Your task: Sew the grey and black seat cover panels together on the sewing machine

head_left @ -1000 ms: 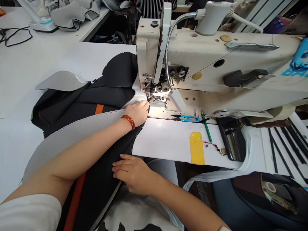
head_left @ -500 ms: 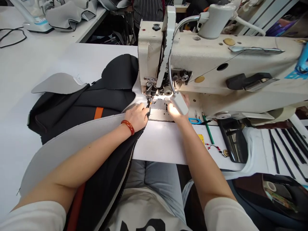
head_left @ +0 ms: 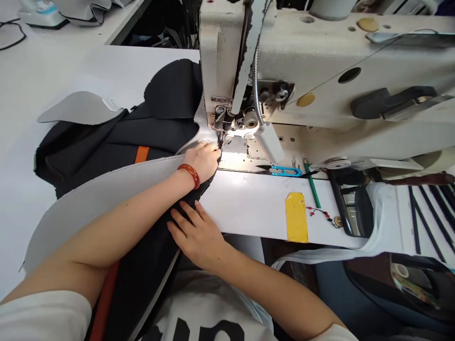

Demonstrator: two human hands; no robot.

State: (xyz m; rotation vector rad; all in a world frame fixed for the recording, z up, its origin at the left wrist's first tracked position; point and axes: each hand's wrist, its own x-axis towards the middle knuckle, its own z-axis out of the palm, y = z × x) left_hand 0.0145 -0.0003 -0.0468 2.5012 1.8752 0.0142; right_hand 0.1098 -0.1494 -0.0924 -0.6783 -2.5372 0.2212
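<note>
The work in hand is one piece of black fabric [head_left: 167, 135], which lies on the white table [head_left: 241, 203], with its edge at the presser foot [head_left: 222, 136] of the sewing machine [head_left: 309, 71]. The left hand [head_left: 202, 163] rests upon this piece, and the presser foot is just beside its fingertips, at one o'clock. Its fingers are bent over the fabric edge; whether they pinch it, I cannot tell. A reddish bracelet [head_left: 192, 176] is around this wrist.

At six o'clock from the left hand, the right hand [head_left: 199, 239] is open, with its fingers spread and laid on the black fabric.

Seen from the left hand, an orange strip [head_left: 142, 154] shows at nine o'clock, a long grey panel [head_left: 103, 189] stretches toward eight o'clock partly under the forearm, and a rounded black panel [head_left: 174, 90] lies at eleven o'clock.

At three o'clock are the blue thread snips [head_left: 286, 171], and farther the green pencil [head_left: 313, 189]. At four o'clock is a yellow tag [head_left: 296, 218], near a string with red beads [head_left: 323, 213].
</note>
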